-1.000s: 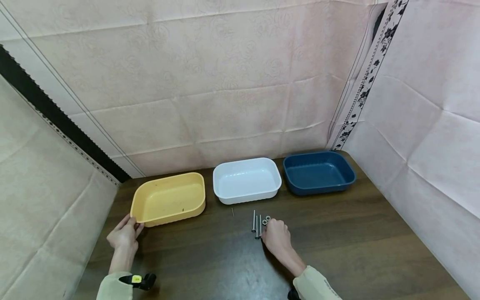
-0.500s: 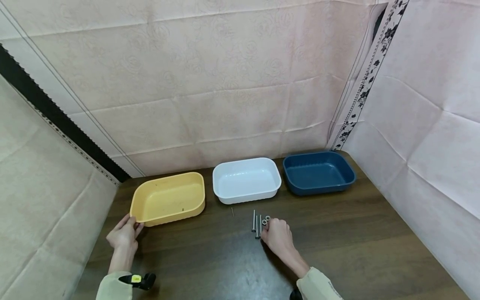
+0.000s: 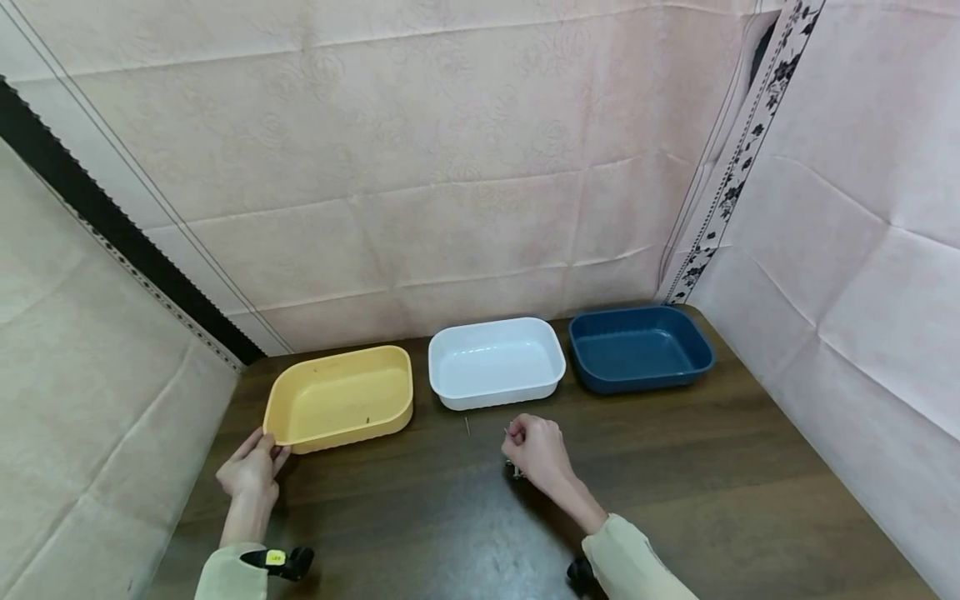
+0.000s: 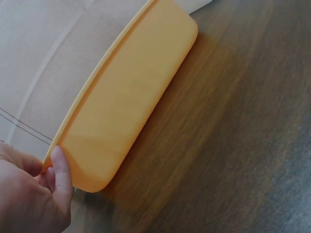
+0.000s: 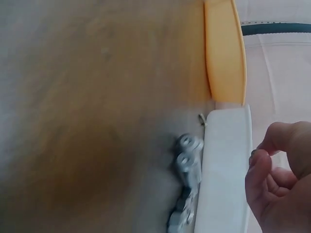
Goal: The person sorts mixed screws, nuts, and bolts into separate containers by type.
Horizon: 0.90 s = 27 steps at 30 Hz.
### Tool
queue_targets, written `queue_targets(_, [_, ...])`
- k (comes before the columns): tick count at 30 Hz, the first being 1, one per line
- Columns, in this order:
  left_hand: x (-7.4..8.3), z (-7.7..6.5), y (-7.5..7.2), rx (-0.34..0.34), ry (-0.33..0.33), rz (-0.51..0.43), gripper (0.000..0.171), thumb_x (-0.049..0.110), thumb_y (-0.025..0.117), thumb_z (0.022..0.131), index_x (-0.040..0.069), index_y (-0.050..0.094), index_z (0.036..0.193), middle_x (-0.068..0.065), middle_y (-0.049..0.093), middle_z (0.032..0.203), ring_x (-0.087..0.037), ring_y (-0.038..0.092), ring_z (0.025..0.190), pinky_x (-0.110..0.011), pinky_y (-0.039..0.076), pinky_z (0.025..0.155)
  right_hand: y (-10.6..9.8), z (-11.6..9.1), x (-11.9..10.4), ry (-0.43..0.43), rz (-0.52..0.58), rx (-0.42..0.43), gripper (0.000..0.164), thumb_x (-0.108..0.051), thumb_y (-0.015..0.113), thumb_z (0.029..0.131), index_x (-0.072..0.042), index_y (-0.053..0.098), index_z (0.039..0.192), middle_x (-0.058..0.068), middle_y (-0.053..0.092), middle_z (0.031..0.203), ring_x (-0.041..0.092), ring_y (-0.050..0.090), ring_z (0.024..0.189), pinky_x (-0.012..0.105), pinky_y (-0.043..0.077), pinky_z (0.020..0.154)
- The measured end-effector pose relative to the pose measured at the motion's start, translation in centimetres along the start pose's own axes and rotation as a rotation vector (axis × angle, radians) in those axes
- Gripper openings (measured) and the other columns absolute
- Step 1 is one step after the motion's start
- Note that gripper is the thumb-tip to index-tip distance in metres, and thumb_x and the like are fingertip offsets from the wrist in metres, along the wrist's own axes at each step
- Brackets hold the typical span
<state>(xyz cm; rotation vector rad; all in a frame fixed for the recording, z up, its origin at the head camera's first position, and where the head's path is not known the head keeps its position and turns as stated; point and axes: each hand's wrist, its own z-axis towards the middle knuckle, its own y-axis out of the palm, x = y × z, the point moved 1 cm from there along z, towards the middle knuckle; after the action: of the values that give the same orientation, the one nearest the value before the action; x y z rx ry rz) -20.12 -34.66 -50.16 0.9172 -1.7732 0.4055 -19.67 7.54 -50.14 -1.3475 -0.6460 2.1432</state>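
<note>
My left hand (image 3: 251,475) pinches the near left corner of a yellow tray (image 3: 341,435), thumb and fingers on either side of the rim (image 4: 73,114). Raised over a small group of metal bolts (image 3: 516,472), my right hand (image 3: 538,452) pinches a small grey metal piece (image 5: 252,155) between thumb and fingertip. Most of that piece is hidden, so its kind is unclear. Two nuts (image 5: 184,160) lie by the bolts in the right wrist view, somewhat blurred; in the head view the hand covers them. A thin short pin (image 3: 467,426) lies in front of the white tray (image 3: 497,398).
A dark blue tray (image 3: 643,385) stands to the right of the white one, along the back of the brown wooden table (image 3: 420,517). Pale patterned cloth (image 3: 465,167) rises behind the trays and along both sides. Small dark specks lie in the yellow tray.
My right hand has lifted from beside the nuts and moved left and away from me, over the bolts, with the small metal piece pinched. The left hand has stayed on the yellow tray.
</note>
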Motion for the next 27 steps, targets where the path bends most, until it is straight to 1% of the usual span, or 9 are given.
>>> queue_targets(2, [0.0,0.1,0.0,0.001,0.005,0.002,0.047,0.004,0.061,0.097,0.003,0.053,0.143,-0.001,0.062,0.103,-0.006,0.068,0.077,-0.021,0.059,0.073,0.5,0.6,-0.5,-0.029,0.04,0.003,0.012,0.001,0.069,0.074,-0.01,0.064,0.072,-0.007,0.057,0.064,0.005,0.052,0.057,0.021,0.048,0.051])
queue_targets(3, [0.1,0.1,-0.1,0.006,0.005,-0.007,0.047,0.003,0.061,0.097,0.003,0.054,0.143,0.0,0.062,0.1,-0.006,0.068,0.076,-0.022,0.06,0.072,0.8,0.9,-0.8,-0.047,0.053,0.007,0.012,0.001,0.069,0.074,-0.01,0.064,0.072,-0.007,0.057,0.064,0.005,0.052,0.057,0.02,0.048,0.051])
queue_targets(7, [0.2,-0.1,0.0,0.01,0.006,0.003,0.048,0.005,0.061,0.097,0.003,0.053,0.144,-0.003,0.058,0.107,-0.006,0.068,0.077,-0.021,0.059,0.073,2.0,2.3,-2.3,-0.102,0.084,0.005,0.014,0.001,0.07,0.076,-0.011,0.064,0.072,-0.007,0.058,0.065,0.005,0.053,0.057,0.02,0.048,0.051])
queue_targets(14, [0.2,-0.4,0.1,0.012,0.001,0.035,0.048,0.007,0.06,0.099,0.004,0.051,0.145,-0.006,0.055,0.115,-0.006,0.068,0.082,-0.021,0.059,0.075,4.2,4.5,-5.4,-0.168,0.139,-0.047,0.011,0.001,0.071,0.078,-0.008,0.065,0.075,-0.004,0.06,0.066,0.005,0.054,0.059,0.018,0.048,0.053])
queue_targets(17, [0.1,-0.4,0.1,0.014,0.007,0.039,0.047,0.007,0.06,0.099,0.004,0.051,0.145,-0.006,0.055,0.115,-0.005,0.068,0.08,-0.021,0.059,0.075,5.2,5.5,-6.5,-0.194,0.163,-0.075,0.012,0.002,0.071,0.08,-0.007,0.064,0.076,-0.003,0.06,0.067,0.005,0.054,0.059,0.017,0.048,0.052])
queue_targets(23, [-0.1,-0.2,0.2,0.025,0.014,0.026,0.046,0.006,0.062,0.097,0.003,0.055,0.142,-0.001,0.059,0.102,-0.006,0.067,0.073,-0.022,0.059,0.074,7.0,7.2,-8.0,-0.209,0.157,-0.133,0.012,0.001,0.072,0.082,-0.007,0.065,0.077,-0.004,0.059,0.067,0.005,0.053,0.059,0.015,0.047,0.053])
queue_targets(25, [-0.1,0.0,0.2,0.022,0.017,0.023,0.046,0.006,0.062,0.097,0.003,0.055,0.142,-0.002,0.059,0.103,-0.006,0.067,0.073,-0.023,0.06,0.074,7.6,7.8,-8.5,-0.21,0.143,-0.136,0.01,-0.001,0.072,0.083,-0.007,0.065,0.078,-0.004,0.059,0.068,0.005,0.053,0.06,0.015,0.047,0.054])
queue_targets(27, [0.0,0.0,0.2,0.018,0.016,0.024,0.046,0.006,0.063,0.097,0.004,0.055,0.142,-0.004,0.057,0.108,-0.006,0.068,0.074,-0.023,0.059,0.075,8.2,8.4,-8.9,-0.204,0.135,-0.136,0.009,-0.002,0.072,0.083,-0.007,0.066,0.079,-0.004,0.059,0.069,0.006,0.053,0.061,0.015,0.047,0.055])
